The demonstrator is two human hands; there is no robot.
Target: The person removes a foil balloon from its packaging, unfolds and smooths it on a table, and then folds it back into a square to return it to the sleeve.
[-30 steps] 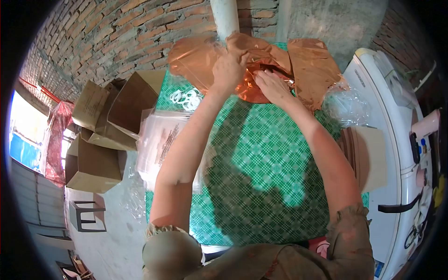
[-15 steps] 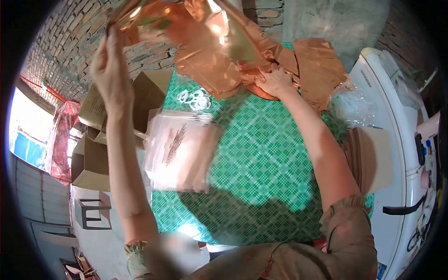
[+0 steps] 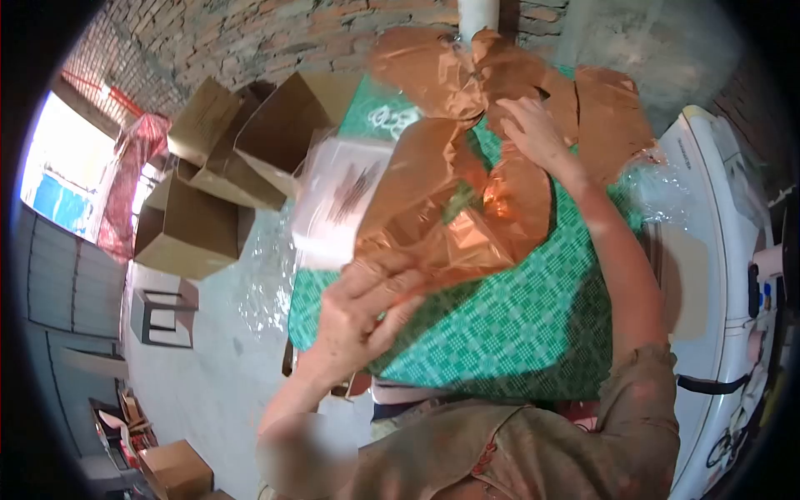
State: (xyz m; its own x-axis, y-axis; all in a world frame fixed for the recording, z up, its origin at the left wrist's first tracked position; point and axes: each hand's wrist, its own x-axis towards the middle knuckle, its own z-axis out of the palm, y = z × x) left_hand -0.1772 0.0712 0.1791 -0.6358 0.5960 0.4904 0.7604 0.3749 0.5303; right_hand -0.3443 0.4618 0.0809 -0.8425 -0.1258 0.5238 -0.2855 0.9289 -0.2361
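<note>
Copper foil sheet [image 3: 450,208] gripped in left hand [image 3: 367,312]; right hand [image 3: 537,129] on foil pile [image 3: 600,108].

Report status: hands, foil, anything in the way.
Left hand shut on copper foil sheet, held above green table. Right hand flat on foil pile. Clear bag stack partly behind sheet.

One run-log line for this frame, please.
left hand: grips copper foil sheet above green table | right hand: on foil pile, far edge | clear bags: alongside
</note>
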